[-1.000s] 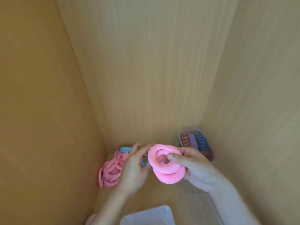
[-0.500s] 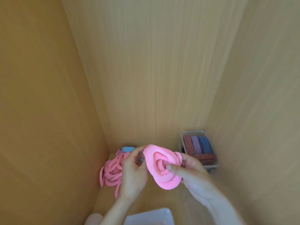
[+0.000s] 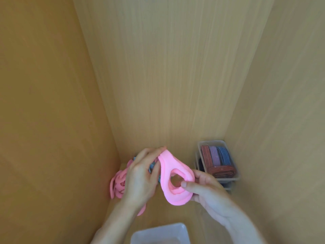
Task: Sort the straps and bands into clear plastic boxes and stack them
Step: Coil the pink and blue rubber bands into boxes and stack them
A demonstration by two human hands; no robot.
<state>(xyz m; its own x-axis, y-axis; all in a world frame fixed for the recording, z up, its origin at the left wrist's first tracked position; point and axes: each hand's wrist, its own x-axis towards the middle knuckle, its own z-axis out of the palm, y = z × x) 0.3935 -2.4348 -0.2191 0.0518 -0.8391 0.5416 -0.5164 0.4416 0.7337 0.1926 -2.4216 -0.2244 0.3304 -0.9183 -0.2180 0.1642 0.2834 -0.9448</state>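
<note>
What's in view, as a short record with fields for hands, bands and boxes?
Left hand: grips the top edge of the coiled pink rubbery band
Right hand: holds the same band's lower side, thumb across its front
Loose bands: pile of pink bands in the left corner
Filled box: clear plastic box of red, purple and blue straps, top of a stack at right
Near box: shallow clear plastic box at the bottom edge
Setting: light wooden cabinet

A pile of pink bands (image 3: 118, 184) lies back left; back right, a clear plastic box (image 3: 232, 160) of woven straps (image 3: 215, 156) sits on a lower clear box (image 3: 227, 185). Nearest lies an open clear plastic tub (image 3: 158, 227).
</note>
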